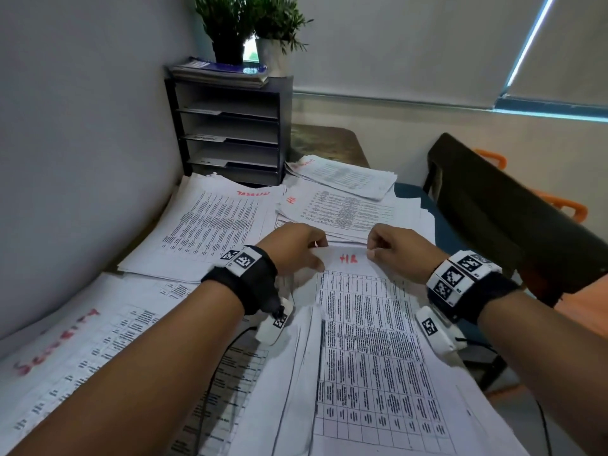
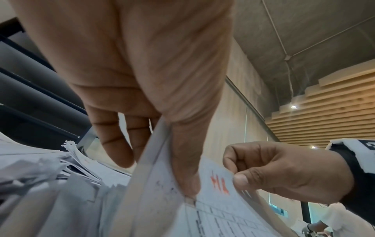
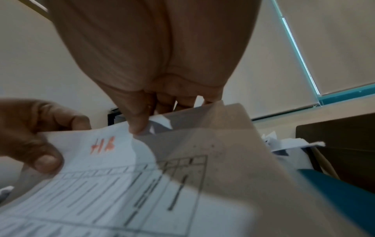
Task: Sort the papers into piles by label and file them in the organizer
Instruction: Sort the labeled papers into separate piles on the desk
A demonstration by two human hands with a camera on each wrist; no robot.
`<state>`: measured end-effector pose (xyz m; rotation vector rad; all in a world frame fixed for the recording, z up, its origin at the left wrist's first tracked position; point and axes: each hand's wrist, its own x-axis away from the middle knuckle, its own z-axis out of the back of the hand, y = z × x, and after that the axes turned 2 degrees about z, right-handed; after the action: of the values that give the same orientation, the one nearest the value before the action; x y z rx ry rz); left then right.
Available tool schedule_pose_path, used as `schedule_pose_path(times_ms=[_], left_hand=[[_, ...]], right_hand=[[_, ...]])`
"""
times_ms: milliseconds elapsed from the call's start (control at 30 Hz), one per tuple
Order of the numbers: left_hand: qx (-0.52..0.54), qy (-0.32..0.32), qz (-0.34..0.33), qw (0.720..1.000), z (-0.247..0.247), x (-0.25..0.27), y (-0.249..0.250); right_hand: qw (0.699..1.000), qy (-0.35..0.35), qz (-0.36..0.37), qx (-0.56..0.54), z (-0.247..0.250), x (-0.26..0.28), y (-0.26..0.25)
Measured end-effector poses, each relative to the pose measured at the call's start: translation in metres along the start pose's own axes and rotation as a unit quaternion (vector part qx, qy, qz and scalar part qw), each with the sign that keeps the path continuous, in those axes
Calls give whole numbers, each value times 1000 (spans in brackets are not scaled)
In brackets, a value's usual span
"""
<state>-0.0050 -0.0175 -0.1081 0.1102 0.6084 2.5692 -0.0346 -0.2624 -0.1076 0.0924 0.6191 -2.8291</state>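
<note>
While lifted off the near stack at 6 o'clock, HR sheet [image 1: 358, 324] is pinched at its top corners by left hand [image 1: 292, 246] and right hand [image 1: 399, 250]; organizer [image 1: 230, 126] is seen at 11 o'clock.

pretty clearly an office, desk [image 1: 324, 139] buried in printed table sheets [image 1: 214, 222] with red marker labels, black shelf organizer [image 1: 230, 126] in the far corner against the wall, potted plants [image 1: 250, 24] on top, roller blinds [image 1: 427, 44], dark chair [image 1: 493, 199] alongside
</note>
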Motion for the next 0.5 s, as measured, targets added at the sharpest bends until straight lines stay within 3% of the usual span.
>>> schedule_pose_path(times_ms=[100, 300, 500], left_hand=[[32, 9, -10, 999, -1, 3, -1], [107, 90, -48, 989, 3, 4, -5], [194, 123, -21, 973, 10, 7, -12]], right_hand=[[1000, 23, 0, -9, 9, 5, 6], [993, 109, -40, -36, 26, 6, 17], [979, 42, -101, -173, 30, 5, 20]])
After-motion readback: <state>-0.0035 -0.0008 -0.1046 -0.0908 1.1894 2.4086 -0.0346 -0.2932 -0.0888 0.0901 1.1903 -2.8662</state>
